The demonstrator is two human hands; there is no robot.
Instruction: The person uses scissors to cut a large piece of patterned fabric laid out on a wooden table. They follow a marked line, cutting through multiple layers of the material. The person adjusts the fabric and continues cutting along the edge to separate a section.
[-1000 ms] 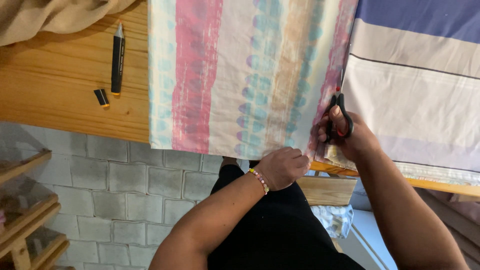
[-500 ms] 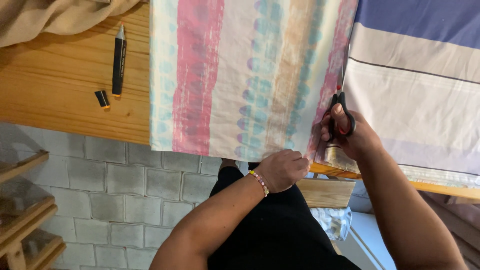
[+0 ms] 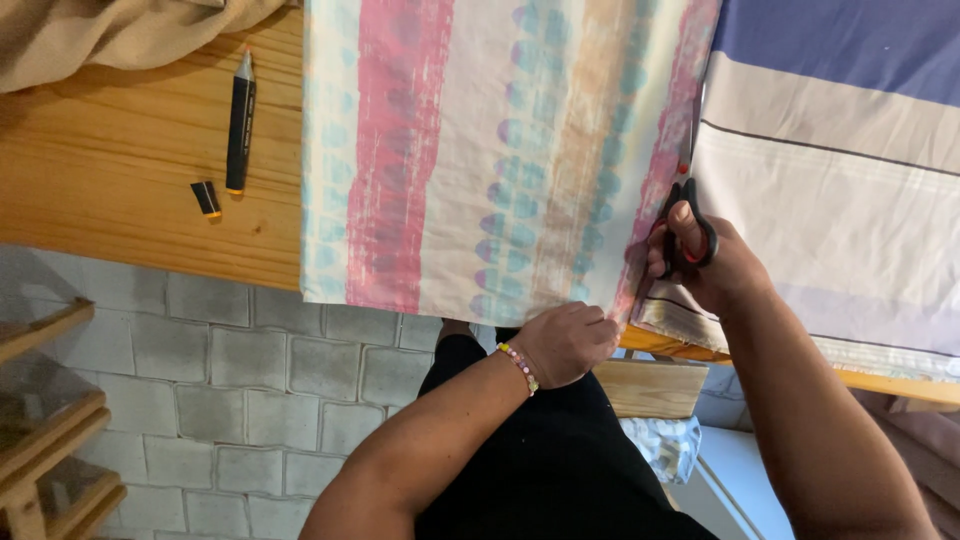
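Note:
A striped cloth (image 3: 480,150) in pink, cream, tan and pale blue lies over the wooden table (image 3: 110,170) and hangs over its near edge. My left hand (image 3: 566,340) pinches the hanging lower edge of this cloth near its right side. My right hand (image 3: 705,265) grips black scissors with red-lined handles (image 3: 690,225). Their blades point away from me along the cloth's right edge, where it meets a purple and beige striped cloth (image 3: 850,140). A beaded bracelet is on my left wrist.
A black marker (image 3: 240,122) lies on the bare wood at the left, its small cap (image 3: 206,198) beside it. Beige fabric (image 3: 120,35) is bunched at the far left corner. Wooden shelving (image 3: 45,400) stands low at the left, over a paved floor.
My right hand with the scissors has moved a little farther up along the cloth's right edge. The left hand keeps its hold on the lower edge.

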